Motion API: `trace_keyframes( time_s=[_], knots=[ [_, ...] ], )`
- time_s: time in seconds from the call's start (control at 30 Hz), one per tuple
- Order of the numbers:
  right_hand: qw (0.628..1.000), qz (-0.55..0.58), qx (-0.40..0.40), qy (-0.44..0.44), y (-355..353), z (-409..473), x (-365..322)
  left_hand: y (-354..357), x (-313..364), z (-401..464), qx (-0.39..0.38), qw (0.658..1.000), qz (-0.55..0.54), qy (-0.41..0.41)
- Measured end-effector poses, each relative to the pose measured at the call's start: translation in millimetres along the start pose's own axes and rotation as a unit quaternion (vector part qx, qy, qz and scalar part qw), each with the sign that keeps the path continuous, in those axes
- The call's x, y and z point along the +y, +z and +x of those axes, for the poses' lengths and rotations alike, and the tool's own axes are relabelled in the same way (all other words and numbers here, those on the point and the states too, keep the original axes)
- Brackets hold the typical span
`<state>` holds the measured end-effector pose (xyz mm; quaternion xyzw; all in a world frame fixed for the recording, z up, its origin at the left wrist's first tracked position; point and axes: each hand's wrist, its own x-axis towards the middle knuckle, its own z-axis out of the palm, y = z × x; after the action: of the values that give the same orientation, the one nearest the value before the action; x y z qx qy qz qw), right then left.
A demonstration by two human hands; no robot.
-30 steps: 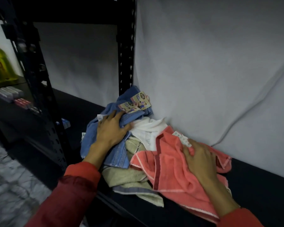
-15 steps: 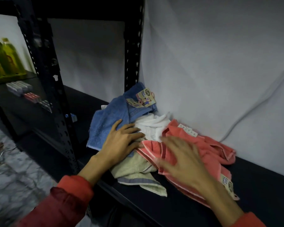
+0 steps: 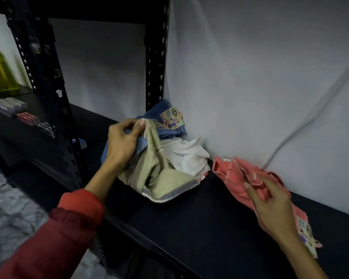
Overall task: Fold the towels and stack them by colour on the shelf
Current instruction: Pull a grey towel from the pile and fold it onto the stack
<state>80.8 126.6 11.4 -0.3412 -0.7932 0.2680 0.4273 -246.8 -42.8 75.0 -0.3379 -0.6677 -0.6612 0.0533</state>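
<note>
Beige towel (image 3: 165, 178) pinched by left hand (image 3: 122, 143); right hand (image 3: 270, 206) grips pink towel (image 3: 236, 174).

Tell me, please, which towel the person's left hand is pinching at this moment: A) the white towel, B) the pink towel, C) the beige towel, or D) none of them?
C: the left hand pinches a lifted edge of the beige towel between thumb and fingers, while the right hand holds the pink towel, and the white towel lies untouched against the wall.
</note>
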Motion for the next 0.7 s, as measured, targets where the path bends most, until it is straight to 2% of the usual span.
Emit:
trace_keyframes(
  time_s=[0.13,0.2,0.23,0.3,0.33,0.4,0.47,0.5,0.53,0.63,0.7],
  knots=[
    [0.980,-0.069,-0.181,-0.044,4.9,-1.7,-9.3,-23.1,-0.6,-2.6,-0.097,0.994,0.048,-0.006],
    [0.956,-0.100,-0.273,-0.030,8.9,1.5,-16.4,-28.8,-2.9,-18.1,-0.159,0.981,0.107,0.036],
    [0.950,-0.110,-0.291,-0.027,14.1,5.0,-23.2,-29.4,-4.0,-26.3,-0.176,0.971,0.145,0.076],
    [0.953,-0.136,-0.263,-0.069,28.7,13.0,-44.8,-28.0,-8.4,-36.3,-0.156,0.946,0.230,0.168],
    [0.957,-0.144,-0.234,-0.097,37.8,17.9,-58.1,-27.6,-12.5,-37.7,-0.128,0.937,0.268,0.183],
    [0.967,-0.111,-0.198,-0.116,55.7,27.8,-85.7,-27.0,-17.4,-35.7,-0.084,0.938,0.316,0.117],
    [0.974,-0.051,-0.197,-0.105,72.6,36.0,-107.6,-21.0,-21.0,-35.9,-0.084,0.959,0.270,-0.014],
    [0.973,-0.036,-0.201,-0.103,80.4,39.0,-115.6,-15.5,-23.7,-38.7,-0.087,0.966,0.238,-0.045],
    [0.972,-0.025,-0.207,-0.104,87.7,41.8,-122.3,-9.0,-24.8,-42.6,-0.081,0.970,0.228,-0.038],
    [0.974,0.036,-0.203,-0.089,103.6,48.6,-131.3,11.3,-14.6,-53.2,-0.051,0.969,0.236,0.050],
    [0.979,0.063,-0.177,-0.081,108.8,53.1,-134.0,26.6,2.5,-63.7,-0.092,0.969,0.214,0.088]
  ],
)
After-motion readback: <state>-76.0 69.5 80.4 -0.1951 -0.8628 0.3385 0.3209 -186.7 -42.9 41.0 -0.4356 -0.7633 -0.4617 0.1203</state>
